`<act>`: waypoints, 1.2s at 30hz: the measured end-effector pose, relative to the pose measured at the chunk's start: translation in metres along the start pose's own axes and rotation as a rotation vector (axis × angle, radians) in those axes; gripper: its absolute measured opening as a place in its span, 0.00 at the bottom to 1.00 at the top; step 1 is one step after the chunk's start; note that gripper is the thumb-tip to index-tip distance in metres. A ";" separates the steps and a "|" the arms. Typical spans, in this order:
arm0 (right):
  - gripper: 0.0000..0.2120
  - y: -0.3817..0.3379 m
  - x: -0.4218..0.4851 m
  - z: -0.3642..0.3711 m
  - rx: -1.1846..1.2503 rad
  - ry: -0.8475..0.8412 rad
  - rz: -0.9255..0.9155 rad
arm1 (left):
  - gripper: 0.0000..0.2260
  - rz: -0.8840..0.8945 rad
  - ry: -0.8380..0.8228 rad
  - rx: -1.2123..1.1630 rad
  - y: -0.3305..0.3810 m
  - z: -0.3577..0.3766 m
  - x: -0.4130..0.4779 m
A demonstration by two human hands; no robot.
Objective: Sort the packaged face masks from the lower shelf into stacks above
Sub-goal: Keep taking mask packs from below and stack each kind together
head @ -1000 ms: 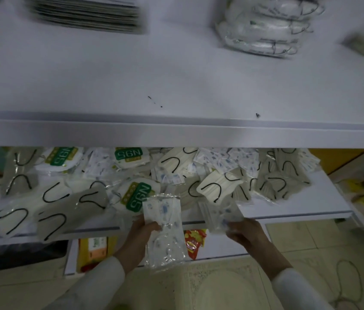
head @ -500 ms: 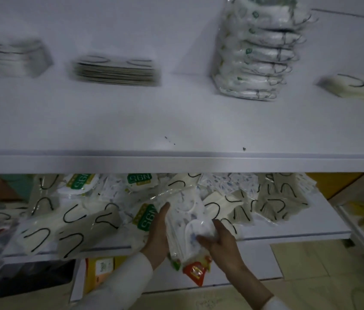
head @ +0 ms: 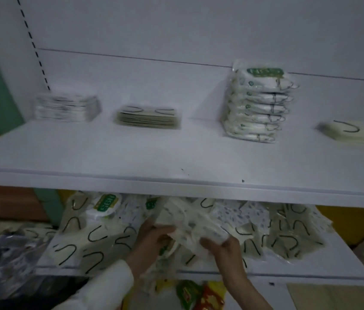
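The left hand (head: 152, 239) and right hand (head: 227, 248) each curl round a blue-speckled mask packet (head: 195, 229) — held between them, just above the loose pile (head: 82, 240) on the lower shelf (head: 311, 271).

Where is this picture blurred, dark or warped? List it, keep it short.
Head view: dim, flat, bluish light, no glare; motion blur smears the leftmost stack and flat stack on the upper shelf; the left hand, right hand and the packets they grip look soft; the wide lens slants and slightly bows the shelf edge.
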State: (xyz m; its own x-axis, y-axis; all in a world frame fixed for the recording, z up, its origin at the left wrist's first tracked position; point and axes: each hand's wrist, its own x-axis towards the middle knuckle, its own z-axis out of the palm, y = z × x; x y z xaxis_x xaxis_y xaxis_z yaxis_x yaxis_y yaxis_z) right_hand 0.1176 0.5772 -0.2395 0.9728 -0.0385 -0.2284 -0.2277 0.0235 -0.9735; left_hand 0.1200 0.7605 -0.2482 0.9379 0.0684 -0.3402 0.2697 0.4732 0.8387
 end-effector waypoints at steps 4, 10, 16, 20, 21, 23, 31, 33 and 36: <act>0.16 -0.050 -0.017 -0.009 -0.221 -0.222 -0.234 | 0.34 0.099 -0.092 0.425 0.059 -0.022 -0.045; 0.19 -0.145 -0.022 0.007 -0.260 -0.357 -0.511 | 0.20 0.386 -0.186 0.653 0.149 0.002 -0.092; 0.15 -0.206 0.029 0.051 -0.278 -0.337 -0.615 | 0.20 0.771 0.065 0.598 0.205 0.005 -0.051; 0.21 -0.189 0.060 0.076 -0.287 -0.300 -0.483 | 0.17 0.690 0.166 0.588 0.197 0.002 -0.016; 0.20 -0.185 0.063 0.081 -0.235 -0.284 -0.461 | 0.15 0.672 0.171 0.584 0.193 -0.001 -0.009; 0.20 -0.182 0.065 0.088 -0.108 -0.247 -0.428 | 0.12 0.666 0.173 0.588 0.191 -0.002 -0.002; 0.23 -0.187 0.082 0.083 -0.090 -0.269 -0.330 | 0.08 0.590 0.251 0.586 0.202 -0.009 0.012; 0.18 -0.187 0.089 0.074 -0.076 -0.305 -0.319 | 0.06 0.597 0.268 0.596 0.204 -0.014 0.012; 0.10 -0.188 0.094 0.063 -0.172 -0.299 -0.375 | 0.07 0.617 0.284 0.637 0.208 -0.021 0.009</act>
State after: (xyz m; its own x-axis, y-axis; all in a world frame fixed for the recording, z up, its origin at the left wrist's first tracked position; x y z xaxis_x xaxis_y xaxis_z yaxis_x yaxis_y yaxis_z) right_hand 0.2546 0.6316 -0.0772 0.9529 0.2755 0.1266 0.1602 -0.1029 -0.9817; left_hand 0.1798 0.8775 -0.0856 0.8891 0.3999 0.2229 -0.1112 -0.2837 0.9524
